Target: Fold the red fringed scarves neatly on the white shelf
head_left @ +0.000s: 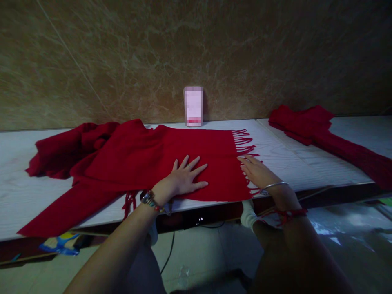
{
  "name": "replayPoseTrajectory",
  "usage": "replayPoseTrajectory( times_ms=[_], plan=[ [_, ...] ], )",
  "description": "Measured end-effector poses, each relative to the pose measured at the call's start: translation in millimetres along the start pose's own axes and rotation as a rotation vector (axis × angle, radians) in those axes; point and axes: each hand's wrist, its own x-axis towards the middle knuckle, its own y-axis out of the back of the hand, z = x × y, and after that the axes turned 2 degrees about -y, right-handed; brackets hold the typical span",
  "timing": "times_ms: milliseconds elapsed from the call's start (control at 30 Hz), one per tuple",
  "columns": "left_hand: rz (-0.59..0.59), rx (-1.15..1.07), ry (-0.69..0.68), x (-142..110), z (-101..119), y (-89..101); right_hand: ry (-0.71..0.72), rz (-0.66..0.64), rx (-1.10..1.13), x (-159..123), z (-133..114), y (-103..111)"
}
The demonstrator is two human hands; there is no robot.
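Observation:
A red scarf with a fringe along its right end lies on a white wood-grain tabletop. Its right part is spread flat, while the left part is bunched in loose folds. My left hand rests palm down on the flat cloth, fingers spread, with a ring on one finger. At the fringed edge, my right hand lies with its fingers stretched out, touching the tassels. More fringe hangs over the front edge below the bunched cloth.
A phone-like rectangle with a blurred screen leans against the brown marbled wall. Another red cloth lies at the right. Under the front edge are a blue-and-yellow packet and a dark cable.

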Motion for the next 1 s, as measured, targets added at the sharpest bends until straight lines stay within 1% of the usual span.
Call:
replayPoseTrajectory(
  times_ms=[33,100,167,200,233,300,333,400,500,567,633,700,767,833,967,1000],
  plan=[
    [0.024,0.002,0.000,1,0,0.0,-0.033,0.021,-0.026,-1,-1,2],
    [0.119,0.028,0.019,3,0,-1.2,-0.083,0.100,-0.076,-3,-9,9],
    [0.219,0.068,0.087,5,-1,-3.2,-0.079,0.188,-0.076,-5,-24,16],
    [0.234,0.077,0.134,6,-2,-4.2,-0.051,0.208,-0.048,-7,-32,19],
    [0.221,0.074,0.179,7,-3,-5.0,-0.008,0.201,-0.007,-8,-41,20],
    [0.153,0.045,0.246,9,-6,-5.8,0.081,0.131,0.061,-10,-56,20],
    [0.124,0.030,0.261,10,-7,-5.8,0.101,0.092,0.069,-11,-61,19],
    [0.104,0.022,0.268,10,-9,-5.6,0.068,0.056,0.026,-12,-64,20],
    [0.117,0.028,0.273,10,-8,-5.8,-0.050,0.079,-0.061,-13,-58,24],
    [0.156,0.037,0.254,8,-6,-6.8,-0.049,0.063,-0.058,-14,-52,28],
    [0.196,0.052,0.183,7,-2,-7.9,-0.017,0.038,-0.057,-16,-49,30],
    [0.187,0.052,0.101,6,2,-8.5,-0.030,0.033,-0.112,-18,-47,31],
    [0.140,0.037,0.072,6,5,-8.2,-0.101,0.045,-0.196,-19,-42,29],
    [0.112,0.027,0.086,6,7,-7.5,-0.170,0.046,-0.247,-19,-28,25],
    [0.133,0.032,0.090,7,6,-7.1,-0.304,0.060,-0.254,-18,15,19],
    [0.138,0.033,0.089,7,6,-7.3,-0.330,0.083,-0.250,-18,23,20]
  ],
)
